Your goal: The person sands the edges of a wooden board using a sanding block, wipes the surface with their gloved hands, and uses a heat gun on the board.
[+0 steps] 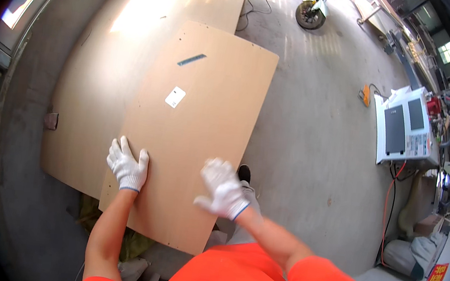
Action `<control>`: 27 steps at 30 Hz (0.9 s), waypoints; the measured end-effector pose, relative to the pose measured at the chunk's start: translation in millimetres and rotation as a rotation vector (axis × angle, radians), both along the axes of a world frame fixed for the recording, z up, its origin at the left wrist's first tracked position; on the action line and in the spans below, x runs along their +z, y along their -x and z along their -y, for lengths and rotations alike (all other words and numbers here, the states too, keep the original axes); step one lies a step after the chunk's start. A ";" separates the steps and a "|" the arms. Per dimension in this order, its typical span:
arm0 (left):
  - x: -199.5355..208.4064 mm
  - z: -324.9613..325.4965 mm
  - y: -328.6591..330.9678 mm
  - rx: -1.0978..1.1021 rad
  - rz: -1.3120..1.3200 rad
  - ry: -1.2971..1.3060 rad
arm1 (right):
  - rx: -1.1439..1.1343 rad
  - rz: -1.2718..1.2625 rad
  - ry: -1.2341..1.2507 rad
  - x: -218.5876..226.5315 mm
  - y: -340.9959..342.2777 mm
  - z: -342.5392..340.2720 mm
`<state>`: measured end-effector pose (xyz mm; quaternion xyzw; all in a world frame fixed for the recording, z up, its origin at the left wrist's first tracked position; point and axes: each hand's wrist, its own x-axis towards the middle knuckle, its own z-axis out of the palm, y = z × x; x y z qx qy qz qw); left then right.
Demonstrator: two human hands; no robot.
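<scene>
A light-brown wooden panel lies before me on top of a larger board. My left hand, in a white knit glove, rests on the panel by its left edge with the fingers spread. Over the panel's right part is my right hand, gloved too and slightly blurred, thumb apart and fingers stretched out. It holds nothing, and whether it touches the wood I cannot tell. Farther up the panel are a white card or label and a thin blue-grey strip like a short ruler.
A small dark block sits at the large board's left edge. On the grey floor to the right stands a white machine with cables and an orange hose. A two-wheeler's wheel shows at the far end. My shoe is beside the panel.
</scene>
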<state>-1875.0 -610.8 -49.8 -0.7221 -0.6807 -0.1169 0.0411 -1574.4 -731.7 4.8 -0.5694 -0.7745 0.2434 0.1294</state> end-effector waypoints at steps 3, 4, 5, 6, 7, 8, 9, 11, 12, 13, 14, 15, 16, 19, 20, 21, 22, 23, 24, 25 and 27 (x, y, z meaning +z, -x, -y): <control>3.9 -1.2 -11.0 -0.013 -0.003 0.044 | -0.192 0.090 -0.296 -63.2 -95.9 -92.4; 5.6 -2.2 -9.7 -0.011 0.021 0.080 | -0.261 0.164 -0.287 -66.5 -122.9 -128.5; 5.7 -1.8 -11.3 -0.008 0.024 0.094 | -0.305 0.231 -0.278 -73.9 -154.4 -164.1; 8.0 -1.3 -10.5 0.000 0.021 0.105 | -0.337 0.295 -0.290 -77.1 -177.7 -198.6; 9.4 -1.3 -10.4 0.003 0.020 0.122 | -0.380 0.366 -0.270 -77.9 -199.5 -232.1; 9.8 0.1 -8.0 0.004 0.039 0.123 | -0.414 0.381 -0.257 -75.8 -214.6 -264.5; 11.7 1.2 -6.2 0.007 0.039 0.138 | -0.446 0.397 -0.242 -74.6 -221.7 -291.0; 14.1 5.6 -3.6 0.020 0.041 0.164 | -0.374 0.401 -0.170 -67.1 -215.4 -328.1; 14.6 6.1 -4.1 0.020 0.037 0.163 | -0.341 0.407 -0.142 -59.0 -213.0 -347.5; 17.7 4.6 -6.1 0.030 0.037 0.177 | -0.281 0.384 -0.154 -54.1 -205.4 -366.9; 20.8 3.2 -8.7 0.036 0.037 0.190 | -0.224 0.361 -0.165 -52.9 -191.3 -388.2; 23.4 0.5 -10.3 0.037 0.034 0.200 | -0.174 0.335 -0.177 -52.1 -175.9 -408.2; 24.3 0.8 -10.1 0.032 0.043 0.200 | -0.157 0.284 -0.239 -55.0 -159.2 -425.6; 19.8 1.1 -7.3 0.014 0.053 0.178 | -0.116 0.263 -0.242 -52.6 -145.2 -442.8; 18.1 0.1 -5.2 0.005 0.046 0.161 | -0.143 0.232 -0.228 -48.0 -151.7 -436.3; 17.2 0.7 -3.8 -0.005 0.044 0.146 | -0.182 0.255 -0.237 -51.1 -165.8 -422.3; 18.1 -1.5 -2.5 -0.020 0.053 0.162 | -0.226 0.283 -0.244 -57.6 -187.9 -401.9; 19.4 -4.5 -1.3 -0.036 0.064 0.185 | -0.269 0.312 -0.246 -62.1 -210.0 -377.4; 21.8 -7.0 3.3 -0.049 0.068 0.208 | -0.331 0.314 -0.208 -61.8 -228.0 -352.1; 21.9 -13.0 9.9 -0.092 0.059 0.207 | -0.400 0.320 -0.173 -59.3 -242.5 -328.4; 23.4 -33.7 24.6 -0.188 0.039 0.206 | -0.506 0.302 -0.026 -54.5 -253.1 -293.0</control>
